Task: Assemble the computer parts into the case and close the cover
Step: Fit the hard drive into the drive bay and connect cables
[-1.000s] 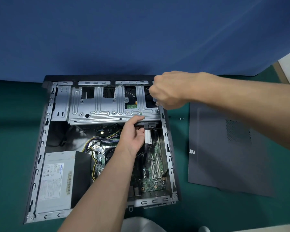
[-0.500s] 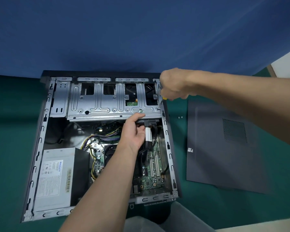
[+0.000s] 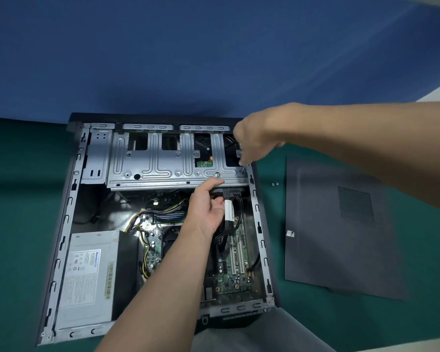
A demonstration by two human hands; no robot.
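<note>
Case: open on the green desk, centre-left of the frame.
Cover: flat at right, apart from the case.
Right hand: fingers curled round a screwdriver.
Left hand: thumb on the front lip of the drive cage, fingers under it, as before.
Change: the shaft now shows below the fist, its tip at the cage's right corner screw.
Meaning: the cage is probably being fastened; two loose screws wait and the cover is not yet on.
</note>
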